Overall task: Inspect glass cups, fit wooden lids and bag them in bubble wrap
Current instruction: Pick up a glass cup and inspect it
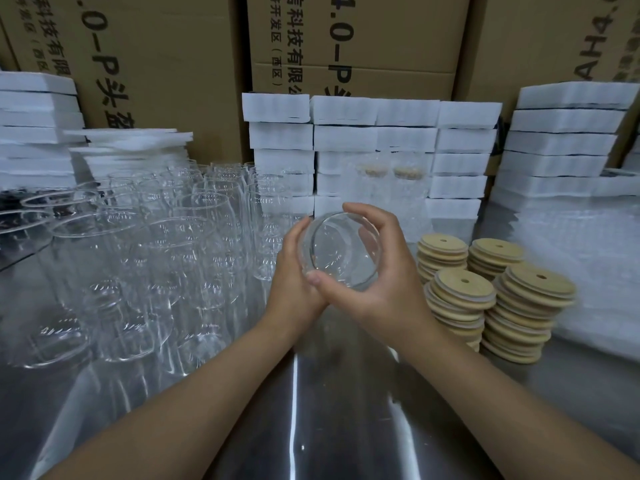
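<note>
Glass cup [341, 251] held above the steel counter [346, 410], tilted so its open mouth faces the camera; landmark for all positions below.

Left hand [294, 275] on the cup's left side, palm against the wall, fingers wrapped behind; grip closed on the glass. Right hand [384, 271] on the cup's right side, thumb across the lower rim, index finger arched over the top rim; grip also closed on the cup; the thumb bases of the two hands touch below the cup.

Left of the cup: a dense group of empty glass cups [145, 258] standing upright on the counter. Right of the cup and just beside the right hand: four stacks of wooden lids [485, 289], each lid with a small centre hole; stacks slightly uneven. Further right of the cup: a pile of bubble wrap [588, 258] on the counter. Behind the cup: two bagged cups with lids [388, 188], blurred, then stacked white foam pieces [374, 140]; cardboard cartons [346, 39] printed with black characters behind those.
</note>
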